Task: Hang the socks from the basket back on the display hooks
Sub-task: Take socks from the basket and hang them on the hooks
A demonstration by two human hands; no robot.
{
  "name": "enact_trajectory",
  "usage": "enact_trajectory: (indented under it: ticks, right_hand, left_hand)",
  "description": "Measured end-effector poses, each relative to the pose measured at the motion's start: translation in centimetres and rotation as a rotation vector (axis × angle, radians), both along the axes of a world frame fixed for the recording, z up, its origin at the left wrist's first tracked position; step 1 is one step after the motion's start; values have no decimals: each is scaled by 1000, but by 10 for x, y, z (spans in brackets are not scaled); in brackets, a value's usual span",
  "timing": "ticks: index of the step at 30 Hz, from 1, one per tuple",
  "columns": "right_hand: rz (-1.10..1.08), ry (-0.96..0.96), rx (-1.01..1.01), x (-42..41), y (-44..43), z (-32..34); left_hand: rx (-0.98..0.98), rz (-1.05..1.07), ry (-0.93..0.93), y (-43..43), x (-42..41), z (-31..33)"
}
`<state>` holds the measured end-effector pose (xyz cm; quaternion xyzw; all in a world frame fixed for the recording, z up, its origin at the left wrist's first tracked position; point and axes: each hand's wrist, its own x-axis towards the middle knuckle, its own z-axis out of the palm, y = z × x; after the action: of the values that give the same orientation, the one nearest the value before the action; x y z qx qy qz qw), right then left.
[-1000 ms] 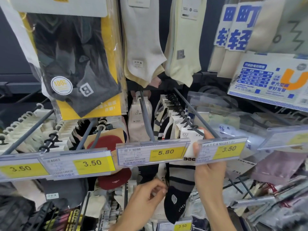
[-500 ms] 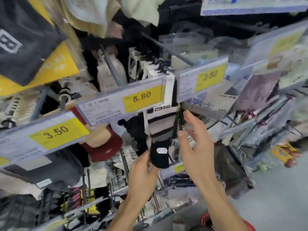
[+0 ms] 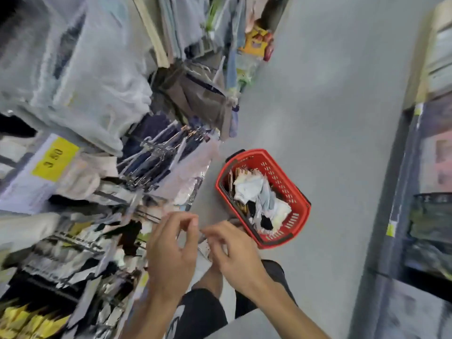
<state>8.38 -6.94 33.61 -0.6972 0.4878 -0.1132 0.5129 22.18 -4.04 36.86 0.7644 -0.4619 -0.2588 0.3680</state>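
A red plastic basket (image 3: 297,192) stands on the grey floor, right of the display. Inside it lies a heap of white, pale blue and black socks (image 3: 259,195) on cards. My left hand (image 3: 168,255) and my right hand (image 3: 234,253) hang side by side in front of me, low and left of the basket, fingers loosely curled and apart, nothing in either. The display hooks (image 3: 156,155) with hanging socks fill the left, blurred by motion.
A yellow 3.50 price tag (image 3: 55,160) sits on the rack at left. My legs in dark shorts (image 3: 203,311) are below the hands. Another shelf unit (image 3: 428,192) lines the right side of the aisle. Grey floor runs between them.
My view swung down and right from the hooks to the floor and basket. Both hands left the striped sock, which stayed on its hook, and came down empty.
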Motion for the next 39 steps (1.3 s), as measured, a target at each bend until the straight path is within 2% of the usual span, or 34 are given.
enact_trajectory:
  ticks: [5,10,14,17,22,26,28,30,32,34,37,39]
  right_hand:
    - [-109,116,148,-64,-3,-87]
    - [-182,214,238,-122,-27,-214]
    - [-306,315,295,-158,-62,-335]
    - [-419,384,252,-178,-93,-418]
    - [-501,309,107,-183,-153,-515]
    - [-613,353,316,-165,-187,-554]
    - [-678,356,405,-157,-200,-559]
    - [-709,364,470,-151,-213,-560]
    - [-683,382,565,-151,-222,-562]
    - [-686,373,629,-156,-228,-564]
    - [-706,366,557,-166,-225,-557]
    - [-722,331,447,-169,-215,-536]
  left_hand:
    - [466,-255,70,-12,-60,-119]
    - [668,-454,81,-45,-108,-259]
    - [728,-507,48,-87,-136,-375]
    - [683,-489,-9,-132,-148,-460]
    - [666,-564,-159,-216,-156,-568]
    - [720,-633,-315,-243,-164,-608]
    - [685,-682,-405,-244,-169,-609]
    - [661,-760,-419,-237,-178,-600]
    - [636,-820,-352,-226,-187,-590]
    - [682,-804,-174,-213,-194,-580]
    - [782,-699,207,-201,-199,-561]
    - [783,-513,486,-197,-197,-539]
